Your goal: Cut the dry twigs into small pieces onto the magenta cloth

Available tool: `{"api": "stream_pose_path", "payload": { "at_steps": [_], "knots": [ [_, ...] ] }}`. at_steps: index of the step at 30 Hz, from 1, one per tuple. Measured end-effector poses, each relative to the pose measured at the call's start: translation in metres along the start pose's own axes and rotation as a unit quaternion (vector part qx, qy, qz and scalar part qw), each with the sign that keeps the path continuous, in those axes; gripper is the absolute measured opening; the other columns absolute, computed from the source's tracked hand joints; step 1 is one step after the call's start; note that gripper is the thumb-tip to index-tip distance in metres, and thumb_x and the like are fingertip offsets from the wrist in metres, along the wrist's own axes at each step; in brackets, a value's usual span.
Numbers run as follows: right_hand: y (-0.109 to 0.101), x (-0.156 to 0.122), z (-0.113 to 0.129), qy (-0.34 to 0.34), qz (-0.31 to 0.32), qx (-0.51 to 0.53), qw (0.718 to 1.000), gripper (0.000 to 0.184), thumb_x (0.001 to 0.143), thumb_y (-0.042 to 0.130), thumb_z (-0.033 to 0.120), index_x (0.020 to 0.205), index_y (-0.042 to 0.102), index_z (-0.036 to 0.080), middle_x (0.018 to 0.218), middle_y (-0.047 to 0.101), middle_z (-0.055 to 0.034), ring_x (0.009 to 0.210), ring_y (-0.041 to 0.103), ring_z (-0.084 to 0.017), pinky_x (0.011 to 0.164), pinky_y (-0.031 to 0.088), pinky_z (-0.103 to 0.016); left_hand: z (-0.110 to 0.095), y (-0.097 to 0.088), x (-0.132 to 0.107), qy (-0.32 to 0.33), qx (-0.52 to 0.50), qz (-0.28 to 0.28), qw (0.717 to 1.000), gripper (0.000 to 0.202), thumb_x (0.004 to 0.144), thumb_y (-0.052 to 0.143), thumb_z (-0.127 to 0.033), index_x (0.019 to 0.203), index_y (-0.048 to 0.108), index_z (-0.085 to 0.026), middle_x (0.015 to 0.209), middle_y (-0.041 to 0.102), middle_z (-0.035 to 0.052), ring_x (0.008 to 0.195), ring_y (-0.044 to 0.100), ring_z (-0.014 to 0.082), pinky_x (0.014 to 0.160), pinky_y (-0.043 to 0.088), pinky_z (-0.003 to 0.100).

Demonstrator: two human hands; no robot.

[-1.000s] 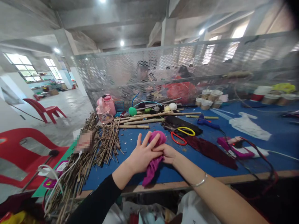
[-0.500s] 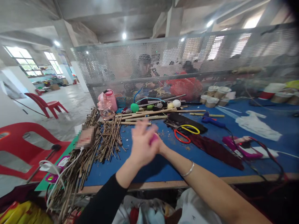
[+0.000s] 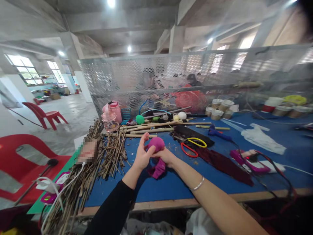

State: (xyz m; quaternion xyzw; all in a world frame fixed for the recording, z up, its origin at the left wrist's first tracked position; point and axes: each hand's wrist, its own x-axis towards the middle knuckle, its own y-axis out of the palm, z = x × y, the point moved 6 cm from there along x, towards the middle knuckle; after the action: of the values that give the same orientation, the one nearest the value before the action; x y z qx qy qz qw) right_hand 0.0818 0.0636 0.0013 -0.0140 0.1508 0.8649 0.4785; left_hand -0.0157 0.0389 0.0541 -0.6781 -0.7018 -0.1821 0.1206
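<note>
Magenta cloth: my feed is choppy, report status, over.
Left hand and right hand both shut on magenta cloth, top balled. Tail hangs toward blue table. Scissors and twig pile nearby, not touching.

No word, label, brand or number can be read anywhere. The print on the pink card (image 3: 52,195) at the table's left edge is too small to make out.

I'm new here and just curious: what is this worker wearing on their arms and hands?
A long black sleeve covers the left arm to near the wrist; the left hand is ungloved. The right arm has no sleeve in view, only a thin silver bangle near the wrist. The right hand is ungloved too.
</note>
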Motion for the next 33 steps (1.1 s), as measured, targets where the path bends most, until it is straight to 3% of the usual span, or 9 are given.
{"api": "stream_pose_path", "payload": {
  "at_steps": [4, 7, 11, 16, 19, 22, 24, 28, 33],
  "knots": [
    [0.004, -0.017, -0.006, 0.083, 0.049, 0.006, 0.995, 0.02, 0.069, 0.063, 0.031, 0.071, 0.059, 0.011, 0.053, 0.061, -0.0021, 0.053, 0.059, -0.016, 0.061, 0.049, -0.033, -0.002, 0.005, 0.003, -0.003, 0.169, 0.042, 0.985, 0.035, 0.077, 0.053, -0.032, 0.109, 0.06, -0.017, 0.116, 0.058, 0.0099, 0.107, 0.051, 0.0199, 0.094, 0.036, 0.031],
    [0.008, -0.037, -0.006, 0.172, 0.112, 0.094, 0.974, 0.043, 0.079, 0.048, 0.052, 0.079, 0.059, 0.011, 0.064, 0.066, -0.0066, 0.063, 0.064, -0.02, 0.073, 0.049, -0.038, 0.018, 0.002, 0.009, -0.105, 0.232, 0.034, 0.966, 0.035, 0.084, 0.038, -0.032, 0.096, 0.066, -0.015, 0.1, 0.066, 0.0095, 0.094, 0.058, 0.0189, 0.087, 0.04, 0.029],
    [0.014, -0.055, -0.002, 0.27, 0.173, 0.185, 0.929, 0.078, 0.074, 0.021, 0.076, 0.089, 0.058, 0.009, 0.077, 0.068, -0.0145, 0.074, 0.065, -0.026, 0.081, 0.044, -0.046, 0.041, 0.001, 0.016, -0.205, 0.283, 0.06, 0.935, 0.036, 0.082, 0.038, -0.032, 0.071, 0.067, -0.014, 0.072, 0.068, 0.0089, 0.076, 0.061, 0.0195, 0.067, 0.044, 0.024],
    [0.008, -0.055, 0.002, 0.269, 0.139, 0.211, 0.929, 0.08, 0.071, 0.022, 0.078, 0.09, 0.058, 0.009, 0.076, 0.068, -0.0138, 0.072, 0.066, -0.027, 0.079, 0.046, -0.047, 0.044, -0.008, 0.036, -0.219, 0.307, 0.043, 0.925, 0.027, 0.072, 0.054, -0.035, 0.056, 0.063, -0.015, 0.061, 0.064, 0.0103, 0.074, 0.061, 0.0229, 0.061, 0.041, 0.023],
    [0.002, -0.056, 0.007, 0.237, 0.113, 0.217, 0.94, 0.075, 0.075, 0.026, 0.074, 0.095, 0.059, 0.009, 0.08, 0.069, -0.0137, 0.075, 0.066, -0.025, 0.079, 0.047, -0.044, 0.034, -0.025, 0.041, -0.225, 0.305, 0.009, 0.925, 0.046, 0.081, 0.037, -0.044, 0.067, 0.066, -0.011, 0.071, 0.065, 0.014, 0.071, 0.06, 0.0224, 0.059, 0.041, 0.025],
    [-0.007, -0.059, 0.007, 0.212, 0.092, 0.209, 0.95, 0.059, 0.083, 0.034, 0.061, 0.097, 0.06, 0.01, 0.085, 0.069, -0.0113, 0.079, 0.066, -0.021, 0.084, 0.046, -0.038, 0.012, -0.04, 0.033, -0.196, 0.184, -0.033, 0.963, 0.058, 0.083, 0.029, -0.055, 0.104, 0.061, -0.012, 0.1, 0.064, 0.0135, 0.076, 0.061, 0.0196, 0.063, 0.045, 0.027],
    [-0.012, -0.062, 0.003, 0.212, 0.085, 0.195, 0.954, 0.048, 0.085, 0.04, 0.053, 0.098, 0.061, 0.011, 0.087, 0.07, -0.0098, 0.082, 0.066, -0.019, 0.088, 0.045, -0.036, -0.006, -0.034, 0.023, -0.149, 0.152, 0.046, 0.976, 0.06, 0.075, 0.048, -0.054, 0.123, 0.05, -0.017, 0.117, 0.057, 0.0131, 0.094, 0.058, 0.0223, 0.076, 0.046, 0.03],
    [-0.016, -0.064, -0.004, 0.206, 0.091, 0.183, 0.957, 0.038, 0.084, 0.048, 0.044, 0.1, 0.061, 0.012, 0.094, 0.069, -0.0099, 0.088, 0.065, -0.019, 0.092, 0.043, -0.036, -0.023, -0.011, -0.001, -0.069, 0.247, 0.212, 0.943, 0.092, 0.048, 0.078, -0.038, 0.131, 0.04, -0.022, 0.136, 0.039, 0.0113, 0.124, 0.036, 0.0295, 0.103, 0.029, 0.04],
    [-0.02, -0.063, -0.001, 0.159, 0.09, 0.177, 0.967, 0.024, 0.077, 0.061, 0.027, 0.095, 0.062, 0.01, 0.089, 0.07, -0.0104, 0.083, 0.066, -0.018, 0.09, 0.045, -0.036, -0.015, -0.003, -0.001, -0.06, 0.3, 0.194, 0.932, 0.064, 0.062, 0.068, -0.038, 0.121, 0.053, -0.019, 0.125, 0.052, 0.0126, 0.117, 0.044, 0.0293, 0.103, 0.028, 0.043]
  ]
}}
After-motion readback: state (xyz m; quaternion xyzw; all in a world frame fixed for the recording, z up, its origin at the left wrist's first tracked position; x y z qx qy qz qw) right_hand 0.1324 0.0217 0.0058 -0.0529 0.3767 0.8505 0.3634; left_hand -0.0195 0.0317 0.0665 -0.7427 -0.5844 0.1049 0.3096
